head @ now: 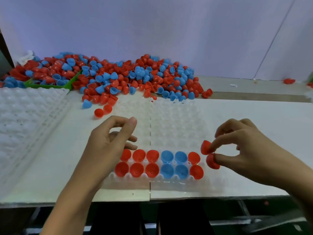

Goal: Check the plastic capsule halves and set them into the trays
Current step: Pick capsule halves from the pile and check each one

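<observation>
A clear dimpled tray (pixel 176 126) lies in front of me on the white table. Its two nearest rows hold red capsule halves (pixel 138 155) and blue capsule halves (pixel 166 156), domes up. My right hand (pixel 243 150) pinches two red halves (pixel 210 156) at the tray's right end, one above the other. My left hand (pixel 110 141) hovers over the tray's left side with fingers apart and nothing in it. A big heap of loose red and blue halves (pixel 118 77) lies along the back of the table.
A stack of empty white trays (pixel 25 116) sits at the left. A green bin (pixel 49 84) is half buried in the heap. Two loose red halves (pixel 103 111) lie near the heap's front. The table's front edge (pixel 152 198) is close to me.
</observation>
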